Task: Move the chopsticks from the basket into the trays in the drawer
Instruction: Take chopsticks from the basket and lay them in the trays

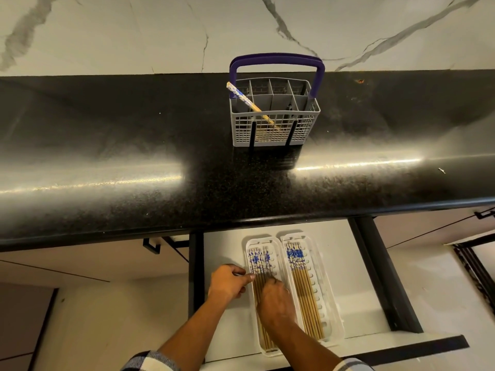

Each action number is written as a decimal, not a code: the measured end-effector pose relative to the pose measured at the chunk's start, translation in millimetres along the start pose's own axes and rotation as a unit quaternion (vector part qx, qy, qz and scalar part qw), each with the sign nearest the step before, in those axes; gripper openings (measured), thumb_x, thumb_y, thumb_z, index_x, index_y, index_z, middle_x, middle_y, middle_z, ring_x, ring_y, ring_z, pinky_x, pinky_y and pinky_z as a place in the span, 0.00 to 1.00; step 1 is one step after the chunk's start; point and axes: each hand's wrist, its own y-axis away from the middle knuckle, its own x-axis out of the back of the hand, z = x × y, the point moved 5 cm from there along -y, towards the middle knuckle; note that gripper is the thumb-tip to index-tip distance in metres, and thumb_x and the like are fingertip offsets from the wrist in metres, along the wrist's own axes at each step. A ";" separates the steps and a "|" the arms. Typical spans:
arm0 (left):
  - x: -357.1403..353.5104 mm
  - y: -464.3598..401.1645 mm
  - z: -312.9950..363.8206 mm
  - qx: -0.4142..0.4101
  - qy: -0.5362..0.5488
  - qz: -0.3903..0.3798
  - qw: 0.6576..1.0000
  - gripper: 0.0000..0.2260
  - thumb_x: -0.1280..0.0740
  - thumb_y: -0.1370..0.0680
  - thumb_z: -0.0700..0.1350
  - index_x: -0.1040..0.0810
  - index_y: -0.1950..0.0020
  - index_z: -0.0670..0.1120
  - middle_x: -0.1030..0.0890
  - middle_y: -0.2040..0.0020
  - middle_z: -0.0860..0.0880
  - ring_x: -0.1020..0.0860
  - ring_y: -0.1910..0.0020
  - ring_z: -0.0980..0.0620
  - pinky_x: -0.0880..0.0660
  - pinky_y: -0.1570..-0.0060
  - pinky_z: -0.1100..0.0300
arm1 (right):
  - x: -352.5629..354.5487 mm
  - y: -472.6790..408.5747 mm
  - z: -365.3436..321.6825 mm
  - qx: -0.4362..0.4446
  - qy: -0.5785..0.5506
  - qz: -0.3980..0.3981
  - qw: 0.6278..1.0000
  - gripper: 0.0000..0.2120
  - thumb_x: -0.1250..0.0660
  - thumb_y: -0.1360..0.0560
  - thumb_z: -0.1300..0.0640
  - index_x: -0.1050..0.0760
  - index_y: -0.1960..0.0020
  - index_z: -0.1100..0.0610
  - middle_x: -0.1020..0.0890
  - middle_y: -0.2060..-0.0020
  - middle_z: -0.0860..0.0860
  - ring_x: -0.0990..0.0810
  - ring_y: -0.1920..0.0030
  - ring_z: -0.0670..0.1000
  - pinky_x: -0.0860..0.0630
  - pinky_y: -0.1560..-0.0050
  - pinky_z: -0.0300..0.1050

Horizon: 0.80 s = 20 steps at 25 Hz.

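Observation:
A grey basket with a purple handle stands on the black counter, and one blue-patterned chopstick leans in it. Below, in the open drawer, two white trays lie side by side. The left tray and the right tray each hold several chopsticks, blue ends pointing away from me. My left hand pinches the left tray's left rim. My right hand is over the left tray, its fingers curled down onto the chopsticks there and hiding their middle.
The black counter overhangs the back of the drawer, with a marble wall behind it. Dark drawer rails run along both sides of the drawer. Cabinet fronts with black handles flank the drawer. Bare white drawer floor lies right of the trays.

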 end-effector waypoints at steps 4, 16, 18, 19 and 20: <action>-1.4 0.1 0.9 0.000 -0.003 -0.004 1.000 0.15 0.23 0.29 0.48 0.19 0.45 0.45 0.16 0.59 0.50 0.15 0.60 0.51 0.17 0.61 0.60 | -3.9 4.2 1.6 0.013 0.011 0.004 1.000 0.17 0.37 0.20 0.59 0.30 0.33 0.59 0.20 0.40 0.56 0.21 0.40 0.53 0.23 0.39 0.43; -1.8 3.0 0.6 0.000 -0.014 0.012 1.000 0.14 0.24 0.28 0.50 0.18 0.46 0.47 0.16 0.60 0.50 0.15 0.61 0.52 0.18 0.64 0.63 | 0.2 -7.4 9.9 0.047 -0.024 0.011 0.999 0.13 0.39 0.19 0.59 0.29 0.34 0.56 0.21 0.40 0.52 0.21 0.41 0.49 0.24 0.40 0.40; -2.1 3.1 0.4 0.001 -0.015 0.014 1.000 0.14 0.24 0.28 0.50 0.18 0.47 0.47 0.16 0.60 0.50 0.16 0.62 0.53 0.18 0.64 0.63 | -0.1 -7.5 9.6 0.049 -0.024 0.007 0.998 0.14 0.39 0.19 0.59 0.29 0.33 0.56 0.21 0.40 0.52 0.22 0.41 0.50 0.24 0.40 0.40; -2.3 3.1 0.8 0.001 -0.016 0.014 1.000 0.13 0.24 0.28 0.50 0.18 0.47 0.47 0.16 0.60 0.50 0.16 0.62 0.53 0.19 0.64 0.63 | 0.1 -7.7 9.4 0.051 -0.024 0.006 0.998 0.14 0.39 0.19 0.60 0.29 0.33 0.57 0.21 0.40 0.53 0.21 0.41 0.50 0.24 0.40 0.41; -2.4 3.1 1.0 0.001 -0.017 0.016 1.000 0.13 0.24 0.28 0.50 0.18 0.47 0.47 0.16 0.60 0.50 0.16 0.62 0.54 0.19 0.64 0.64 | 0.5 -7.9 9.4 0.052 -0.024 0.006 0.998 0.15 0.38 0.19 0.60 0.29 0.33 0.57 0.22 0.39 0.53 0.21 0.41 0.50 0.24 0.40 0.41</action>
